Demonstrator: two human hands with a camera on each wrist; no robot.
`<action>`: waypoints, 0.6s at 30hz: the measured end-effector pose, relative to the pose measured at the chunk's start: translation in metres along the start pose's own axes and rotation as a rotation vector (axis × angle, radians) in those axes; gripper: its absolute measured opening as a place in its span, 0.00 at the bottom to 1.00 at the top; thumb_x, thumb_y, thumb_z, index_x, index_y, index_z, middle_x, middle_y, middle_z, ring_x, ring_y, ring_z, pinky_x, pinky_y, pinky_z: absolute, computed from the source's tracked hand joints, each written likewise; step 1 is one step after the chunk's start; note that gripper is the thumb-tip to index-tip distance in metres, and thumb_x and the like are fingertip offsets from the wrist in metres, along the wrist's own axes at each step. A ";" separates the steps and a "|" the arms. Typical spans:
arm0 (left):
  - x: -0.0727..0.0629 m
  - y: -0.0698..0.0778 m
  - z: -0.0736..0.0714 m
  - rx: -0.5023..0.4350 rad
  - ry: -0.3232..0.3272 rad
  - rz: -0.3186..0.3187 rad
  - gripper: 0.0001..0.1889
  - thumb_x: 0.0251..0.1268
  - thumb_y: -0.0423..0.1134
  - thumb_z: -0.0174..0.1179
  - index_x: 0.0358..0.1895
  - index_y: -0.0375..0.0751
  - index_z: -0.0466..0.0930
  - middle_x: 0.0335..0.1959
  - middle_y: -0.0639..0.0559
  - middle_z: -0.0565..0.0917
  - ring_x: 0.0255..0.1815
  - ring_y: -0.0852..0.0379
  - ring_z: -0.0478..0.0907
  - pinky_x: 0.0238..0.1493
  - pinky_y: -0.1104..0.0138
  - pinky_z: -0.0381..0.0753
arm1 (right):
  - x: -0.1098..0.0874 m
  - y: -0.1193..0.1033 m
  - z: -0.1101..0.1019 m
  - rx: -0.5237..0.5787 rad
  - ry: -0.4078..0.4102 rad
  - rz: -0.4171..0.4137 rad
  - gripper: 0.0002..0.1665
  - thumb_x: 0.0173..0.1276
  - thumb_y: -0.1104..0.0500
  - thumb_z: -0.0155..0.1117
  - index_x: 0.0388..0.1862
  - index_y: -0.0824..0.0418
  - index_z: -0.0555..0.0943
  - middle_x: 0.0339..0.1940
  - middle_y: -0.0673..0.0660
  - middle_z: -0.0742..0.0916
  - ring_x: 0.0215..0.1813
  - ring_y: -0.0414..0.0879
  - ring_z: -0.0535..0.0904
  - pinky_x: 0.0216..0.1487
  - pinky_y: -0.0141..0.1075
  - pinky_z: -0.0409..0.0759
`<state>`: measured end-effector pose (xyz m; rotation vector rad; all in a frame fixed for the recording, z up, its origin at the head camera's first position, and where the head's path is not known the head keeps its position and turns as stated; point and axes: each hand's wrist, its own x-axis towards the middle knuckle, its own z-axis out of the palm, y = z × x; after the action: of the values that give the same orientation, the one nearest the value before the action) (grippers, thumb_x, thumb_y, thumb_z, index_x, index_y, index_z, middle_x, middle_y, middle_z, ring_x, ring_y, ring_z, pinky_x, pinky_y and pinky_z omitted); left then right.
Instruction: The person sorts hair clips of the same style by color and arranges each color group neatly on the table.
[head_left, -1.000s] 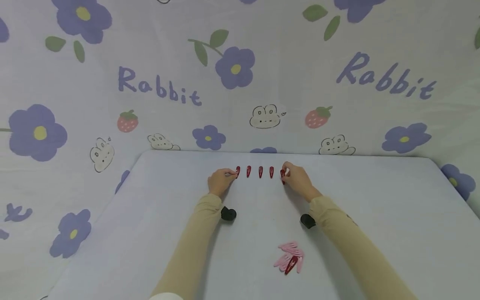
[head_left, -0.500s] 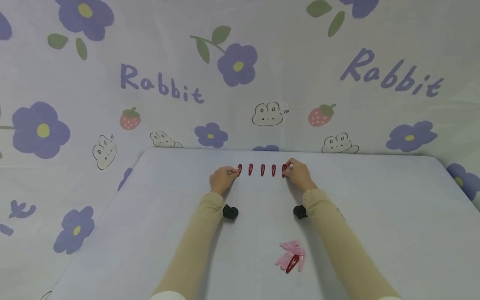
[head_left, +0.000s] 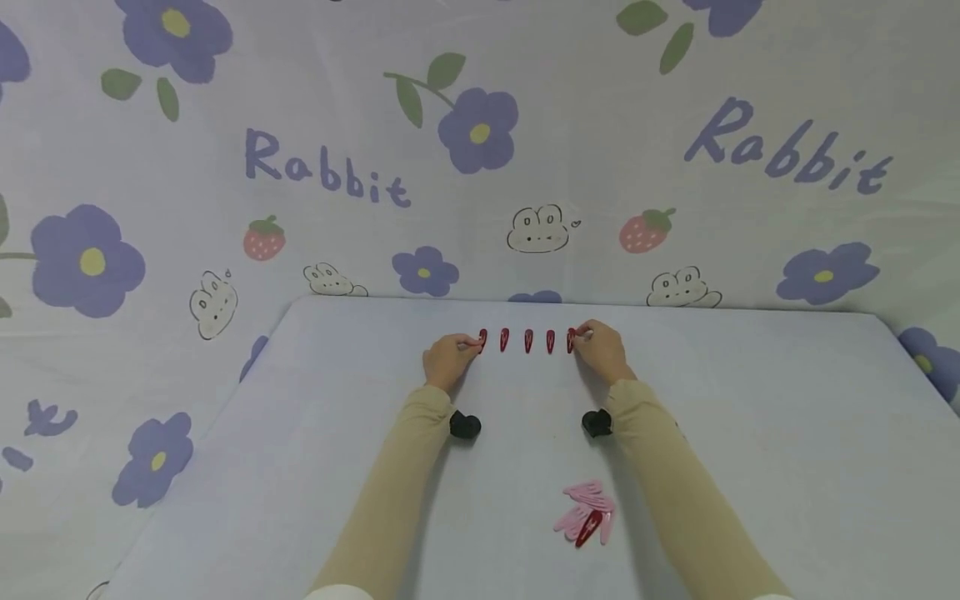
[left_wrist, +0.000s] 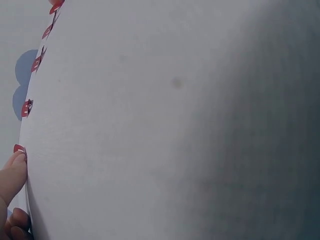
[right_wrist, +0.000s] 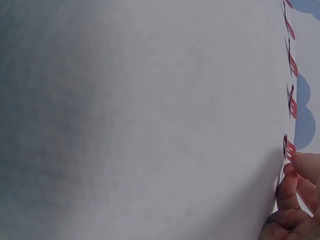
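Note:
Red snap hair clips stand in a row near the far edge of the white table. At the left end, my left hand (head_left: 447,364) pinches the outermost red hair clip (head_left: 482,340) between thumb and finger; in the left wrist view the thumb (left_wrist: 18,167) covers part of it. My right hand (head_left: 605,350) pinches the clip at the right end (head_left: 572,340), whose upper part (right_wrist: 289,148) shows above the thumb in the right wrist view. Three more clips, including a middle one (head_left: 528,341), lie between the hands, untouched and evenly spaced.
Nearer the front lies a small pile of pink hair clips (head_left: 583,492) with one red hair clip (head_left: 589,528) on top. Black wrist devices (head_left: 465,426) show at both cuffs. Behind the table (head_left: 315,350) hangs a cloth (head_left: 322,75) printed with flowers and rabbits.
My right hand has pushed the right-end clip slightly away from me, level with the row, and its fingers have shifted on it. The left hand keeps its place; the view has shifted a little.

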<state>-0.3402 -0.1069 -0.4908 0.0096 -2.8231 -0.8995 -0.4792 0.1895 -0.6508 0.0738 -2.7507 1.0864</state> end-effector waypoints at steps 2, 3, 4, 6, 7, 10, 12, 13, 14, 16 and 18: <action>0.001 0.000 0.000 0.006 -0.002 -0.001 0.07 0.54 0.45 0.62 0.34 0.48 0.85 0.41 0.52 0.82 0.42 0.51 0.76 0.41 0.56 0.63 | -0.007 -0.010 -0.009 0.031 -0.032 -0.005 0.10 0.59 0.51 0.57 0.37 0.54 0.78 0.31 0.55 0.82 0.34 0.50 0.75 0.32 0.43 0.70; 0.001 0.000 0.000 0.011 -0.006 -0.003 0.07 0.54 0.45 0.62 0.34 0.49 0.85 0.41 0.53 0.82 0.42 0.52 0.76 0.41 0.56 0.63 | -0.020 -0.029 -0.024 0.049 -0.042 -0.013 0.11 0.59 0.53 0.56 0.37 0.56 0.79 0.32 0.56 0.82 0.34 0.50 0.75 0.33 0.42 0.70; 0.001 0.000 0.000 0.017 -0.009 -0.005 0.08 0.54 0.45 0.62 0.34 0.49 0.85 0.41 0.53 0.82 0.43 0.52 0.76 0.41 0.57 0.63 | -0.032 -0.048 -0.039 0.065 -0.072 0.011 0.12 0.60 0.55 0.55 0.40 0.57 0.79 0.35 0.58 0.82 0.37 0.51 0.75 0.36 0.42 0.70; 0.002 0.001 0.001 0.024 -0.010 -0.003 0.08 0.54 0.45 0.62 0.35 0.49 0.85 0.42 0.53 0.82 0.43 0.52 0.76 0.42 0.56 0.63 | -0.049 -0.072 -0.063 0.115 -0.147 0.048 0.16 0.63 0.54 0.53 0.46 0.60 0.77 0.40 0.61 0.80 0.41 0.52 0.74 0.40 0.42 0.70; 0.002 0.001 0.000 0.026 -0.009 -0.003 0.08 0.55 0.46 0.62 0.35 0.49 0.85 0.42 0.53 0.82 0.44 0.52 0.76 0.42 0.56 0.63 | -0.054 -0.081 -0.071 0.138 -0.192 0.085 0.18 0.64 0.53 0.52 0.49 0.61 0.76 0.43 0.62 0.80 0.42 0.53 0.74 0.42 0.44 0.70; 0.001 0.002 -0.001 0.025 -0.010 -0.005 0.08 0.55 0.45 0.62 0.35 0.49 0.85 0.42 0.53 0.82 0.44 0.52 0.76 0.43 0.56 0.63 | -0.057 -0.075 -0.077 0.197 -0.238 0.089 0.21 0.64 0.49 0.52 0.48 0.62 0.76 0.40 0.60 0.80 0.37 0.49 0.74 0.38 0.41 0.71; 0.000 0.002 -0.002 0.021 -0.019 -0.008 0.07 0.55 0.44 0.62 0.35 0.49 0.85 0.42 0.53 0.81 0.44 0.52 0.76 0.43 0.55 0.63 | -0.064 -0.081 -0.086 0.239 -0.271 0.123 0.25 0.63 0.46 0.53 0.49 0.64 0.76 0.41 0.60 0.80 0.39 0.50 0.74 0.39 0.42 0.71; 0.000 0.002 -0.002 0.022 -0.026 -0.009 0.07 0.55 0.44 0.62 0.35 0.49 0.85 0.43 0.53 0.81 0.44 0.52 0.75 0.43 0.56 0.63 | -0.070 -0.090 -0.092 0.253 -0.278 0.147 0.26 0.63 0.46 0.53 0.49 0.65 0.76 0.42 0.61 0.80 0.42 0.50 0.74 0.41 0.42 0.71; 0.000 0.002 -0.003 0.019 -0.033 -0.011 0.07 0.55 0.44 0.62 0.35 0.49 0.85 0.43 0.52 0.81 0.45 0.52 0.75 0.43 0.56 0.63 | -0.078 -0.101 -0.100 0.281 -0.283 0.174 0.26 0.62 0.47 0.53 0.49 0.66 0.75 0.42 0.61 0.79 0.42 0.50 0.73 0.42 0.42 0.70; 0.001 0.002 -0.002 0.013 -0.037 -0.015 0.07 0.55 0.44 0.62 0.35 0.49 0.85 0.43 0.53 0.81 0.45 0.52 0.75 0.42 0.56 0.63 | -0.092 -0.127 -0.116 0.311 -0.307 0.267 0.27 0.64 0.48 0.52 0.52 0.69 0.72 0.46 0.63 0.76 0.45 0.52 0.70 0.45 0.44 0.67; 0.003 0.001 -0.002 0.009 -0.028 -0.014 0.07 0.54 0.45 0.62 0.35 0.49 0.85 0.43 0.53 0.81 0.44 0.52 0.75 0.42 0.56 0.63 | -0.108 -0.155 -0.133 0.369 -0.320 0.300 0.24 0.66 0.51 0.49 0.51 0.70 0.71 0.44 0.62 0.74 0.41 0.50 0.68 0.42 0.44 0.66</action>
<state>-0.3425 -0.1074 -0.4882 0.0185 -2.8562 -0.8970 -0.3351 0.1643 -0.4715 -0.1323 -2.8546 1.7973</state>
